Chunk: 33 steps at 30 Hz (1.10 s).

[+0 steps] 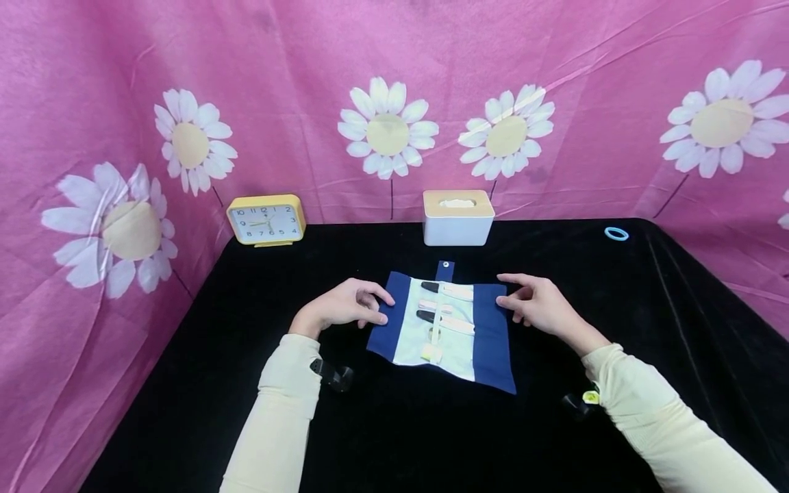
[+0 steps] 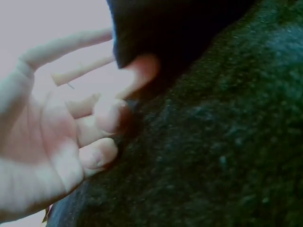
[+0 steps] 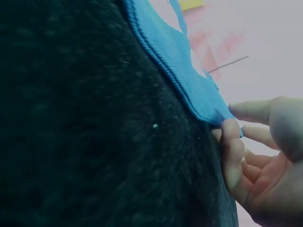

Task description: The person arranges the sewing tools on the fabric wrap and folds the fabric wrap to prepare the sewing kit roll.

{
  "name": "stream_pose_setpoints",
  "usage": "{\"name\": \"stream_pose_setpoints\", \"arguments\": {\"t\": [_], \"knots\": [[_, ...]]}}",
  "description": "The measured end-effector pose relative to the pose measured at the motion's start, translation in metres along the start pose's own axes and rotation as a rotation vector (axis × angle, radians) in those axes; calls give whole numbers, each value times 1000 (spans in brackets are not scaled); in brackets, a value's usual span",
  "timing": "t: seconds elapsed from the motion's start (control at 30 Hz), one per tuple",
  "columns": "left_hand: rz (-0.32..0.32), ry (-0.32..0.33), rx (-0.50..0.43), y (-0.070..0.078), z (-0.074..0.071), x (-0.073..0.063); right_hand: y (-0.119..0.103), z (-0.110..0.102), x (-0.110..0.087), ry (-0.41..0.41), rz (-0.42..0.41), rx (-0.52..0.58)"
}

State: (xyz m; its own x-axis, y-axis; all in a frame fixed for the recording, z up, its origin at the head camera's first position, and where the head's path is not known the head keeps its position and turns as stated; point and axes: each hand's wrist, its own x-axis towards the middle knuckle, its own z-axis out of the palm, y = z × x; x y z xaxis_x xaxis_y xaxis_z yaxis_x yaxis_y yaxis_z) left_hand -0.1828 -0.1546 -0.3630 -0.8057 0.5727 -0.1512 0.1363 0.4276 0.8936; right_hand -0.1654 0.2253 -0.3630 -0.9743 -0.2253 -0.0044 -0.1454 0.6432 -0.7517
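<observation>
A navy roll-up cloth pouch [image 1: 493, 335] lies spread on the black-covered table, its pale inner panel facing up. An elastic strap [image 1: 436, 322] runs down that panel across several slim items, among them two with black ends and white bodies [image 1: 457, 324]. At the far edge a snap tab [image 1: 446, 269] sticks out. My left hand [image 1: 345, 301] pinches the pouch's left edge; in the left wrist view, a fingertip [image 2: 142, 71] overlaps the dark cloth. On the opposite side my right hand [image 1: 539, 305] pinches the right edge near its far corner, with fingers [image 3: 232, 137] partly beneath it.
A yellow clock [image 1: 266, 220] stands at the back left. Behind the pouch is a white tissue box [image 1: 457, 227] with a wooden-looking lid. A blue ring [image 1: 616, 234] lies at the back right. Pink flowered cloth [image 1: 296, 123] hangs around the table.
</observation>
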Motion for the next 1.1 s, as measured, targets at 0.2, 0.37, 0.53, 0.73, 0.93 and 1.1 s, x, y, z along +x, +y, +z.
{"name": "stream_pose_setpoints", "arguments": {"t": [0.2, 0.37, 0.53, 0.73, 0.93, 1.1], "knots": [[-11, 189, -17, -2, 10, 11, -1, 2, -21, -54, 55, 164], [-8, 318, -8, -2, 19, 18, 0, 8, -32, -40, 29, 182], [-32, 381, -8, -2, 24, 22, 1, 15, -32, -24, 2, 110], [-44, 376, -34, -1, 22, 21, -7, 15, -24, 19, 3, 66], [-70, 361, -61, 3, 16, 16, -15, 11, -11, 40, -20, 81], [-128, 336, -91, 7, 8, 9, -20, 11, 4, 36, -41, 84]]}}
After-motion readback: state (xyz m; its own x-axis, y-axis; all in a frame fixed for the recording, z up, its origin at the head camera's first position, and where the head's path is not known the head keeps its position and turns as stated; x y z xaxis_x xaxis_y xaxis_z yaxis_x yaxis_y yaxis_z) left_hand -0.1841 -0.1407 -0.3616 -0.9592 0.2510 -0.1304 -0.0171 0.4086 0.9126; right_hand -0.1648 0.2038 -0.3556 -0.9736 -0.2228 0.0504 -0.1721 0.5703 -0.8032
